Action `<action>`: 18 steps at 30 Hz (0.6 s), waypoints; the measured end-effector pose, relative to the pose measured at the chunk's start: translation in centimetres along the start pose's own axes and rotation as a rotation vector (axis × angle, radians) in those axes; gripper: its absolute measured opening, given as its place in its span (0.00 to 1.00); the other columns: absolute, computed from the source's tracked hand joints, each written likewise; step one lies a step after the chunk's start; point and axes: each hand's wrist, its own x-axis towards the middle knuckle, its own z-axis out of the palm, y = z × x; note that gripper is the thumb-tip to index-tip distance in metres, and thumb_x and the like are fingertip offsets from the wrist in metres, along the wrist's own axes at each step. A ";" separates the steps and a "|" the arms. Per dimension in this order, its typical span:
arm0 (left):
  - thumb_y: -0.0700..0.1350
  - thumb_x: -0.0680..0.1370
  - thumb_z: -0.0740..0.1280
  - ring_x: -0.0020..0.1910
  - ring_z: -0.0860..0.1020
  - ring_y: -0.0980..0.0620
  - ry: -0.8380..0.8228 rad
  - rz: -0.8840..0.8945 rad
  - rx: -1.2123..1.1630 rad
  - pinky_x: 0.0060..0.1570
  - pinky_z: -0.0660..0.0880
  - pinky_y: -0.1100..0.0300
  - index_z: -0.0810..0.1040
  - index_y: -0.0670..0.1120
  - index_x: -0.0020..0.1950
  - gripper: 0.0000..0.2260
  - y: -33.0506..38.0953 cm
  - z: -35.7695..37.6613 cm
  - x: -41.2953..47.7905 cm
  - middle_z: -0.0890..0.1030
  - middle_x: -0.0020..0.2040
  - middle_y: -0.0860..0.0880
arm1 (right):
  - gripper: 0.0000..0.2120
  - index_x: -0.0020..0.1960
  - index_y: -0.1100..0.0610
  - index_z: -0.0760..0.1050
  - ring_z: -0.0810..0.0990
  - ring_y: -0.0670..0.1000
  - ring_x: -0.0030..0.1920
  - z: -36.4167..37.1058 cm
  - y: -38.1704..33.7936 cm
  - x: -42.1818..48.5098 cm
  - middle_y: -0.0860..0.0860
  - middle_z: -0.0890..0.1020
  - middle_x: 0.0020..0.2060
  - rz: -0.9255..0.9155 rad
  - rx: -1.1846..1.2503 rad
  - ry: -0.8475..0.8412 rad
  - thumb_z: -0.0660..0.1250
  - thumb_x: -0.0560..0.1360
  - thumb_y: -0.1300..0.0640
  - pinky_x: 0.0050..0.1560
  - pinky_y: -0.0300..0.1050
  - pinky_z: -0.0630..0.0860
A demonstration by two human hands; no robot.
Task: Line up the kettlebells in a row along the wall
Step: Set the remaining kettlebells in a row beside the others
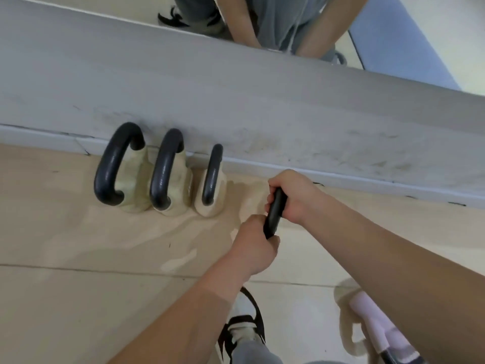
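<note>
Three cream kettlebells with black handles stand side by side against the grey wall [262, 106]: a left kettlebell [111, 166], a middle kettlebell [165, 169] and a smaller right kettlebell [212, 177]. Just right of them a fourth kettlebell's black handle [274, 212] is gripped by both hands. My left hand [253, 245] holds its near end and my right hand [294, 195] its far end. The fourth kettlebell's body is hidden beneath my hands.
A white baseboard [341, 177] runs along the wall's foot. A mirror [393, 35] above the wall reflects the person. My shoe [244, 324] is on the beige floor near the bottom. A pale pink and cream object [367, 319] lies at the bottom right.
</note>
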 end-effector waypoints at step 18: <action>0.54 0.79 0.64 0.52 0.81 0.49 0.180 0.063 -0.004 0.56 0.77 0.52 0.76 0.54 0.60 0.11 -1.8 -3.2 5.2 0.83 0.52 0.54 | 0.24 0.68 0.51 0.72 0.80 0.56 0.46 6.0 1.2 5.8 0.58 0.74 0.60 -0.288 -0.551 0.090 0.67 0.72 0.61 0.37 0.44 0.74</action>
